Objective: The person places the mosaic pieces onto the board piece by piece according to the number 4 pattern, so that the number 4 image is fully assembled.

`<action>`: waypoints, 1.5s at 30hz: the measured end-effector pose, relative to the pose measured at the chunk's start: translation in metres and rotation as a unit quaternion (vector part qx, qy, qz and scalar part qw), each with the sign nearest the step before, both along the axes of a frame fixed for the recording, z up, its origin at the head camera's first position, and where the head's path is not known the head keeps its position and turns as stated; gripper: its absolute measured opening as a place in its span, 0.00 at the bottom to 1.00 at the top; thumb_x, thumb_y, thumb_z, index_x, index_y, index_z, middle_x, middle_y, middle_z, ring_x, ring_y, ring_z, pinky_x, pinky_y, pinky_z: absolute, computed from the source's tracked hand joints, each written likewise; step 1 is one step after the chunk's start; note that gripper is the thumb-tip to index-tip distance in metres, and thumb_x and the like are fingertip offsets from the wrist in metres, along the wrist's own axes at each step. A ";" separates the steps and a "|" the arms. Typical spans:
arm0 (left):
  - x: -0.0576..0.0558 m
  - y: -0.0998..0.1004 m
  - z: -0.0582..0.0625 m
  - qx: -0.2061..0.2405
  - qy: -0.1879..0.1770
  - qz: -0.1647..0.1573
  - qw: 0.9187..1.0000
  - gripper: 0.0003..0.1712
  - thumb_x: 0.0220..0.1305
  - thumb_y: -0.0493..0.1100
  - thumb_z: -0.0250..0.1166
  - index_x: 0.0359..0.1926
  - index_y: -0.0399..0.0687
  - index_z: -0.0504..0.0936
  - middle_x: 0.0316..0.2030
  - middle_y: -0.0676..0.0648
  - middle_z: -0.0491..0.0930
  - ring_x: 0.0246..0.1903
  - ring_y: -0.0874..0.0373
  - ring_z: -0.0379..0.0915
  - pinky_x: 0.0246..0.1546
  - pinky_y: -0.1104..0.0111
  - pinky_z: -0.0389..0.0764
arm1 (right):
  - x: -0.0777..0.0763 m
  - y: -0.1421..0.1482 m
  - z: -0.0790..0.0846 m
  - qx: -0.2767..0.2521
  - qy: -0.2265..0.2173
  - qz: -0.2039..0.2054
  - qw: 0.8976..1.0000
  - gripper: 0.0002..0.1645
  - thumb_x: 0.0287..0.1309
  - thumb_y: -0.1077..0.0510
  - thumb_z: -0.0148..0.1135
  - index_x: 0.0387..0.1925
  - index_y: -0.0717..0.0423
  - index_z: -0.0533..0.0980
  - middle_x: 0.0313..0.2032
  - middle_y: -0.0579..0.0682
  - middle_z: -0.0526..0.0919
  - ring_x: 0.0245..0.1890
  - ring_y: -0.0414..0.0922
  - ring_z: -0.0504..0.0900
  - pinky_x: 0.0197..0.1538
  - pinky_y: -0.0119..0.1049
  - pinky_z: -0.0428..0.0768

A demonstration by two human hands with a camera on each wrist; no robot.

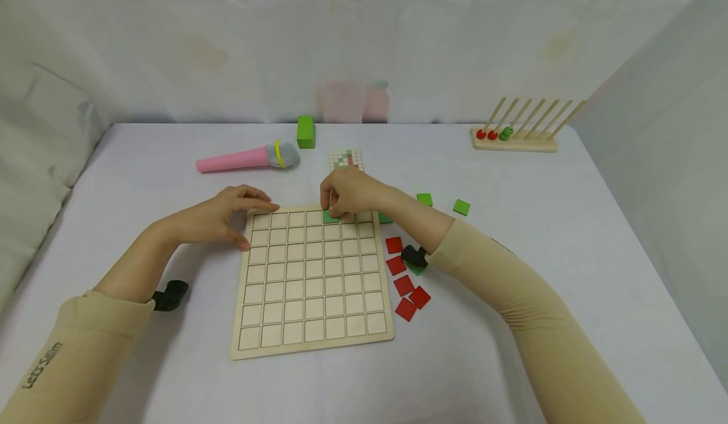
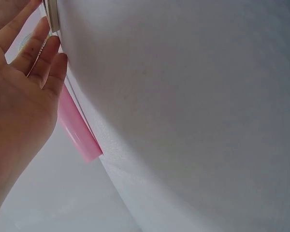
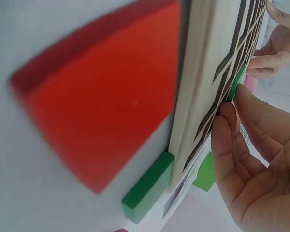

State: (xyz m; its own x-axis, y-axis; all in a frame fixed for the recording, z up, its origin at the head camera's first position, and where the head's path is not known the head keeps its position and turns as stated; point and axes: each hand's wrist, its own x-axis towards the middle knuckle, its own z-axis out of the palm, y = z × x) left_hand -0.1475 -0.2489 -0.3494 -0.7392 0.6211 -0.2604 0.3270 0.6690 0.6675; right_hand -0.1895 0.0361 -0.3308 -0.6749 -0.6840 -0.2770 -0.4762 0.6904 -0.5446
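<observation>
So we've got the right hand (image 1: 354,190) at the far edge of the wooden grid board (image 1: 292,291), thumb and fingers pinching a green tile (image 1: 330,216). That tile sits at the fifth square from the left in the farthest row. The left hand (image 1: 218,218) isn't clenched or grasping anything: it's loosely spread around the board's far left corner, thumb at the left edge, fingertips at the far edge.

Just right of the board we count five red tiles (image 1: 396,265), two of them touching or nearly so, plus some loose green tiles (image 1: 461,207), one partly hidden by the right wrist. A little pattern card (image 1: 341,158) lies just beyond the right hand, partly covered by it.

Farther back on the white table (image 1: 227,392) we see a pink microphone (image 1: 239,160) on its side, a green block (image 1: 306,132) near its head, and, far right, a peg rack (image 1: 514,146) with red and green beads.
</observation>
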 end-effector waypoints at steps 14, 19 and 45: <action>0.001 -0.002 -0.001 0.000 0.009 -0.021 1.000 0.43 0.41 0.41 0.74 0.63 0.56 0.70 0.69 0.47 0.58 0.70 0.43 0.47 0.63 0.45 0.52 | -0.016 0.029 0.007 -0.021 -0.001 -0.004 1.000 0.08 0.53 0.59 0.61 0.36 0.53 0.79 0.31 0.47 0.79 0.33 0.42 0.74 0.38 0.32 0.72; 0.001 -0.004 -0.003 -0.005 0.010 -0.014 1.000 0.43 0.41 0.40 0.74 0.63 0.57 0.70 0.69 0.50 0.58 0.70 0.46 0.47 0.63 0.46 0.51 | -0.023 0.047 0.009 -0.023 -0.013 -0.017 1.000 0.08 0.54 0.59 0.62 0.37 0.53 0.80 0.32 0.47 0.79 0.36 0.43 0.76 0.38 0.33 0.73; -0.001 -0.005 -0.008 -0.004 -0.008 0.004 1.000 0.44 0.40 0.42 0.74 0.63 0.63 0.69 0.70 0.54 0.57 0.70 0.48 0.46 0.64 0.47 0.50 | -0.019 0.107 -0.005 0.000 -0.070 -0.019 0.997 0.16 0.43 0.51 0.73 0.37 0.46 0.79 0.39 0.44 0.81 0.42 0.43 0.75 0.50 0.37 0.73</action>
